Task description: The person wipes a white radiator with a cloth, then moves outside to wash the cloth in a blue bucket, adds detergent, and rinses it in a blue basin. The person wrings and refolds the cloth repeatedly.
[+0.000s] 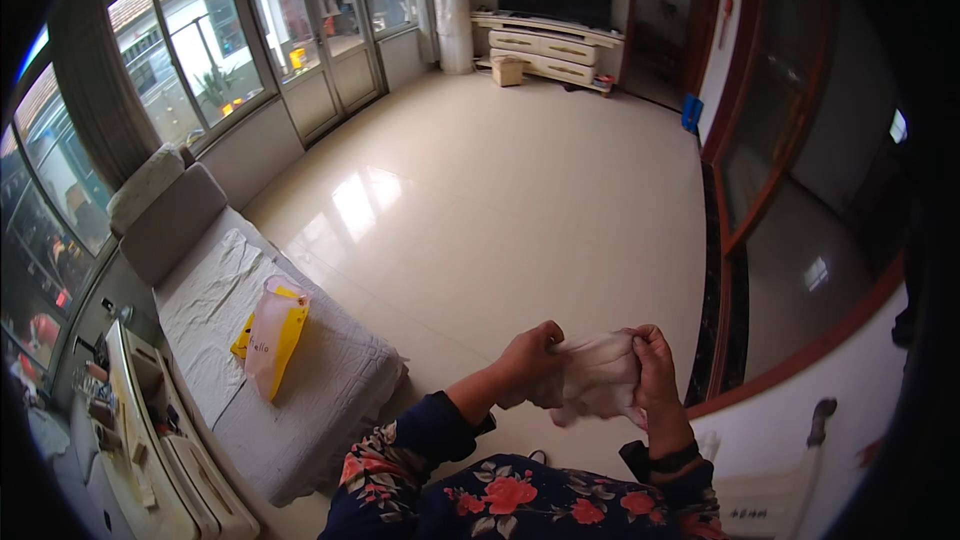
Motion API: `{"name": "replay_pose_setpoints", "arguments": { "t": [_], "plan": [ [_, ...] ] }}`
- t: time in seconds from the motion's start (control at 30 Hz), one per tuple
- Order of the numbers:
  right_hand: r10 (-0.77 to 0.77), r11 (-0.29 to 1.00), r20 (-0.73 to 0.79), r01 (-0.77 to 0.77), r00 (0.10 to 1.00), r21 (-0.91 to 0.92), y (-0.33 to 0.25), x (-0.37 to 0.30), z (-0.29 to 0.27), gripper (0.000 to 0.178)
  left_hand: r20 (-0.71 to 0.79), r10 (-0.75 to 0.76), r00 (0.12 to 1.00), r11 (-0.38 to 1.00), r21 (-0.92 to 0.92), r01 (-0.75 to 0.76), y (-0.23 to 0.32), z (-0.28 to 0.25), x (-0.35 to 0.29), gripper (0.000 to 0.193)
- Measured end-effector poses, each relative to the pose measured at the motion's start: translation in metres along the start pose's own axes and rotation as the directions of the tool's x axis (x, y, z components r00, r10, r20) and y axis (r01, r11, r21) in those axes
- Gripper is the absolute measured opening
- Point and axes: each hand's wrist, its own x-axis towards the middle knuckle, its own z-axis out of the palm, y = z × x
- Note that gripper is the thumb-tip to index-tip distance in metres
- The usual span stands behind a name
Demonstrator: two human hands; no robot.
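Note:
A crumpled whitish cloth is stretched between my two hands, above the floor in front of me. My left hand is closed on its left edge, fingers curled in. On the other side, my right hand pinches the upper right corner between thumb and fingers. The cloth sags between them, with a pinkish edge along the bottom. Its exact kind is hard to tell because it is bunched up.
Left of me stands a daybed with a grey quilted cover, carrying a pink and yellow plastic bag. A cluttered cabinet is beside it. Glossy floor tiles stretch to a TV stand. A doorway with red-brown frame lies right.

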Motion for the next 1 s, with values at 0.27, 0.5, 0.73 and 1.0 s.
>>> {"name": "replay_pose_setpoints", "arguments": {
  "t": [0.27,0.5,0.73,1.0],
  "plan": [
    [0.294,0.956,0.328,-0.272,0.898,-0.113,-0.027,0.105,0.051,0.013,-0.134,-0.266,0.955,0.939,-0.262,0.224,-0.017,-0.036,0.043,0.035],
    [0.301,0.819,0.859,0.349,0.414,-0.455,0.018,0.146,0.147,0.022,-0.198,-0.046,0.979,-0.121,-0.972,-0.202,-0.074,-0.115,0.073,0.019],
    [0.078,0.723,0.52,0.311,0.85,-0.617,0.067,0.224,0.175,0.083,-0.384,0.245,0.89,-0.097,-0.923,-0.372,-0.095,-0.178,0.103,0.02],
    [0.499,0.866,0.582,-0.372,0.642,-0.333,0.12,0.321,0.182,0.076,-0.62,0.067,0.782,0.057,-0.78,-0.623,-0.151,-0.213,0.17,0.036]
  ]
}}
